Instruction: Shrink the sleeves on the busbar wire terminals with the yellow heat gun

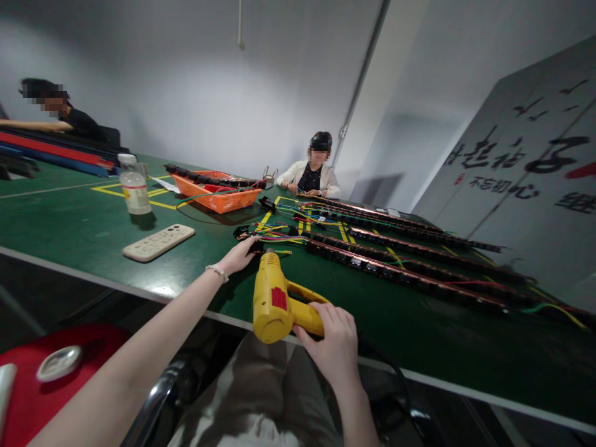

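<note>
A yellow heat gun (272,304) is in my right hand (336,338), whose fingers wrap round its handle above the table's front edge. The nozzle points away from me, toward a bundle of coloured wires (279,237). My left hand (242,256) reaches to the black connector end (242,232) of those wires, fingers closed together at it; the heat gun's nozzle partly hides what lies just beyond. From the bundle, a long black strip with copper-coloured edging (372,264) runs off to the right across the green table (326,298).
An orange basket (223,200) holding black strips stands beyond my left hand. A bottle (135,186) and a phone (159,242) are on the left. More strips (419,248) lie to the right. One person (311,177) sits opposite, another (84,123) far left.
</note>
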`<action>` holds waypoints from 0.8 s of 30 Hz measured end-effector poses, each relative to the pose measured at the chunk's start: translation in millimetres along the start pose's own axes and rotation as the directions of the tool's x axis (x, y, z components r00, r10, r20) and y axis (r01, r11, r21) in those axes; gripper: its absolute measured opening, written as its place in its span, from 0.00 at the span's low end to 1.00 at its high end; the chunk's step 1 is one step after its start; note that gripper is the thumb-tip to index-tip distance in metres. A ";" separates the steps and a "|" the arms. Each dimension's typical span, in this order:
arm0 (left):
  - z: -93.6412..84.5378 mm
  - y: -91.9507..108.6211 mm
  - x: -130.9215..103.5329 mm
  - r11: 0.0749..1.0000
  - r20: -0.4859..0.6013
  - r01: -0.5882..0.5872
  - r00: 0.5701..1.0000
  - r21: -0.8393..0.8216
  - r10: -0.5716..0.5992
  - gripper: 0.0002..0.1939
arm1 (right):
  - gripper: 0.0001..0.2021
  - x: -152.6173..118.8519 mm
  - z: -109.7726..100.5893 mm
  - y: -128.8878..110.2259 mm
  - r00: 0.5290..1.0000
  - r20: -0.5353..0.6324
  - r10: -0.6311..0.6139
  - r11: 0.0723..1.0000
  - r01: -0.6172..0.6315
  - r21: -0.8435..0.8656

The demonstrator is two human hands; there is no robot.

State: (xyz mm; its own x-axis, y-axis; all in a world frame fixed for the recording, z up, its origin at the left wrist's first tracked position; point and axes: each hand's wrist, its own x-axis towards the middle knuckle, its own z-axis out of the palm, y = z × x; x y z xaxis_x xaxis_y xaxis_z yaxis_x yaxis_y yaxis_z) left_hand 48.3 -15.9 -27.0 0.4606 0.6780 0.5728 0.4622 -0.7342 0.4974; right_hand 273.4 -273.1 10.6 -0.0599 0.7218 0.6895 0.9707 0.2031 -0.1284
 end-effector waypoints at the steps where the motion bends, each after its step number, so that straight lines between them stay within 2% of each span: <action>1: -0.3 0.2 -0.1 1.000 0.002 0.006 1.000 0.000 -0.006 0.27 | 0.20 -0.4 0.3 0.2 1.000 -0.002 -0.003 1.000 0.003 0.005; 15: 4.4 1.0 -1.6 0.999 -0.002 0.032 0.999 -0.026 -0.032 0.29 | 0.21 0.0 -1.9 11.4 0.999 0.023 -0.027 0.999 0.026 0.020; 24: 4.8 -0.1 -0.5 0.996 0.015 0.072 0.997 -0.048 -0.072 0.29 | 0.21 -3.9 -12.5 41.7 0.999 0.024 -0.045 0.999 0.045 0.002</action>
State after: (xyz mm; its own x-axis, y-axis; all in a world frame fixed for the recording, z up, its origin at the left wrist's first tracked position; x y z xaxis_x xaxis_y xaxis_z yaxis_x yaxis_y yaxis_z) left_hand 51.6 -16.0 -30.4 0.4380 0.7293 0.5256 0.4572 -0.6841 0.5682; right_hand 317.1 -275.7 11.5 -0.1088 0.7279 0.6770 0.9666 0.2364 -0.0988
